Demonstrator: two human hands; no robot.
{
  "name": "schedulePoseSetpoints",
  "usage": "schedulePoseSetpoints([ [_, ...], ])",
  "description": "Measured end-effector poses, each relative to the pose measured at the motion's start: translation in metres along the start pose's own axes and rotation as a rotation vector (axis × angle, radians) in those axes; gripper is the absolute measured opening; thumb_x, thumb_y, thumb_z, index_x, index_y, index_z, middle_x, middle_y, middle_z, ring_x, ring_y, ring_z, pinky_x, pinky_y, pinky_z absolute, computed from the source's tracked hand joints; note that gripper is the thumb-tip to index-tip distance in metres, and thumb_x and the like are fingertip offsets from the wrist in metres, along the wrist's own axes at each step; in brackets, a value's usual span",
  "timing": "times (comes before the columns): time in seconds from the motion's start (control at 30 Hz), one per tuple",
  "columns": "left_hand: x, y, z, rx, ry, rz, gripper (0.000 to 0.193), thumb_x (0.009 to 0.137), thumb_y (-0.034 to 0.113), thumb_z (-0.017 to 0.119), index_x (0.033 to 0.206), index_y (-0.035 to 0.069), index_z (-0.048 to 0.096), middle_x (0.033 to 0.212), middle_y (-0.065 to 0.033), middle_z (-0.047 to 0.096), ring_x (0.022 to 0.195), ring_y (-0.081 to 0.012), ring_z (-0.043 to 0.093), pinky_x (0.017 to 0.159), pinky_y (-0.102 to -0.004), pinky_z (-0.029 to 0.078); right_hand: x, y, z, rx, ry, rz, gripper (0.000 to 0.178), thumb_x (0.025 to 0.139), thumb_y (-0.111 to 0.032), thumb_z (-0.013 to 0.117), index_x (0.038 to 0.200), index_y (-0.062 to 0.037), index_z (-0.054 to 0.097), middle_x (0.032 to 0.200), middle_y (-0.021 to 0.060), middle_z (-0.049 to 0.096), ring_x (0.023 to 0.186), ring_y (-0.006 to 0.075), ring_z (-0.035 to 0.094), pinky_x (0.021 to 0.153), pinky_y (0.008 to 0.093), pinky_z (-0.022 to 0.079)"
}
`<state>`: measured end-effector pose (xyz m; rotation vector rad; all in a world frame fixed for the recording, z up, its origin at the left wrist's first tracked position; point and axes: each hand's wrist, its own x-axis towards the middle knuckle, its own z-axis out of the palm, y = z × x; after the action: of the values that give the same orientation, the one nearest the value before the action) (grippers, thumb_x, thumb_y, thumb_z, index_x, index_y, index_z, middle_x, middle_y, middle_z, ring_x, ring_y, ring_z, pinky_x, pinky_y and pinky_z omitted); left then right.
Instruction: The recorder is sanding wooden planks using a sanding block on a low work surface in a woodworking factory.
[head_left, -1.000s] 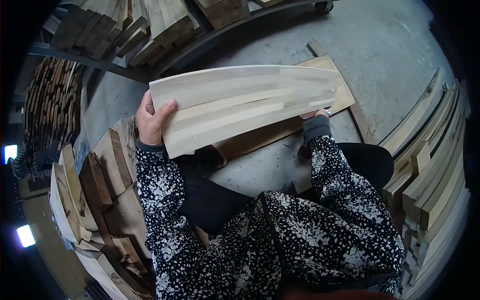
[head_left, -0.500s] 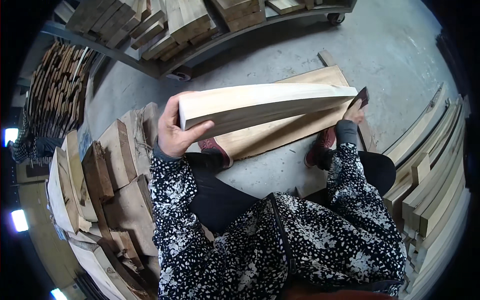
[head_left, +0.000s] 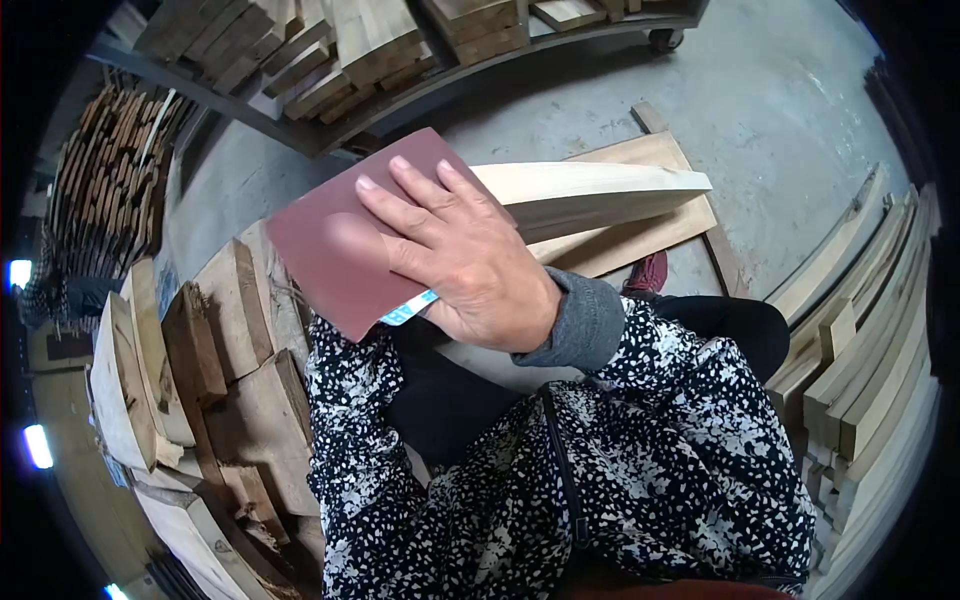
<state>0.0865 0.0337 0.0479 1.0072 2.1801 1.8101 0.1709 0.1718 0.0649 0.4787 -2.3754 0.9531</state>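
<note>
My right hand (head_left: 470, 270) crosses to the left with its fingers spread over a reddish-brown sheet of sandpaper (head_left: 325, 245), holding it over the left end of a thick, curved, pale wooden board (head_left: 610, 200). A blue-and-white patch shows at the sheet's lower edge. That end of the board is covered by the sheet and hand; its other end juts out to the right. My left hand is hidden behind the sandpaper, with only the patterned left sleeve (head_left: 350, 390) showing. Beneath the raised board, a flat wooden panel (head_left: 650, 225) lies low in front of me.
Rough wood pieces (head_left: 270, 410) are stacked at my left, and long curved boards (head_left: 850, 390) at my right. A wheeled cart (head_left: 600, 38) loaded with timber stands ahead. Farther left is a tall pile of thin wooden strips (head_left: 115, 180). A red shoe (head_left: 648, 272) shows beside the panel.
My right hand has swept from the board's right end to its left end with the sandpaper, covering my left hand, which gripped that end before. The board has hardly moved.
</note>
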Motion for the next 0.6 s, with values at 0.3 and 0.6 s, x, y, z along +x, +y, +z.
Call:
schedulePoseSetpoints([
  [0.3,0.007,0.000,0.000,0.117,-0.008,0.006,0.048,0.063,0.002,0.069,0.105,0.000,0.046,0.098,-0.0060,0.052,0.091,-0.0140,0.050,0.082,-0.0259,0.039,-0.167,0.274,-0.074,0.039,0.122,0.859,0.041,0.083,-0.030,0.045,0.121,-0.0153,0.043,0.121,0.0122,0.045,0.112,0.0306,0.040,0.093,0.0458,0.026],
  [0.6,0.004,-0.026,-0.020,0.212,0.112,0.023,0.052,0.062,0.012,0.071,0.104,-0.004,0.045,0.101,-0.0099,0.050,0.093,-0.0180,0.049,0.084,-0.0280,0.037,-0.114,0.151,-0.053,-0.007,-0.110,0.288,0.063,0.068,-0.003,0.040,0.128,-0.0199,0.034,0.134,0.0124,0.027,0.127,0.0322,0.016,0.102,0.0508,0.005],
])
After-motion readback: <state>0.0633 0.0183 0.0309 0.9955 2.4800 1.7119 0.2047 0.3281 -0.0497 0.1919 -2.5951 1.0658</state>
